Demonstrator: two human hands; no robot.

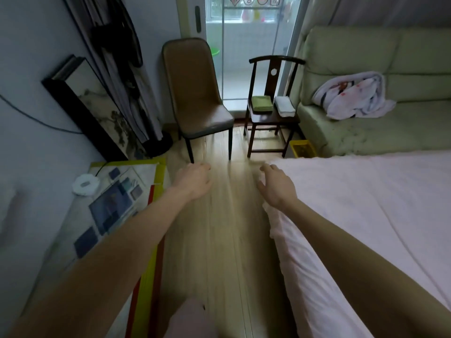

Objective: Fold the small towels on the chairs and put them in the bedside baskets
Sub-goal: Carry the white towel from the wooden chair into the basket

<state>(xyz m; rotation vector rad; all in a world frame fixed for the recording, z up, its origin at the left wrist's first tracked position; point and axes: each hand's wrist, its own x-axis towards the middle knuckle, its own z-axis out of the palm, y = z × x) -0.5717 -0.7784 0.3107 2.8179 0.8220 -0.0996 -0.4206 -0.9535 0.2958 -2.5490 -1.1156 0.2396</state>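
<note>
Wooden floor stretched ahead of me, both hands empty with fingers loose, and my right hand (277, 185) was nearer than my left hand (194, 179) to the green towel (262, 102) and white towel (284, 106) lying folded on the dark chair (269, 115), well ahead.

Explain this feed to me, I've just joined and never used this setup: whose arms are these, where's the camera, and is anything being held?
No machine here: a person wears one wide-angle camera on the head, looking forward and down. The two bare arms are theirs. The left hand and the right hand reach forward over the wooden floor; neither has a grip on anything. Ahead stand a tan padded chair, its seat bare, and a dark wooden chair carrying a green towel and a white towel, side by side and already looking folded. A yellow basket sits on the floor beside the bed. A sofa holds a crumpled blanket.
</note>
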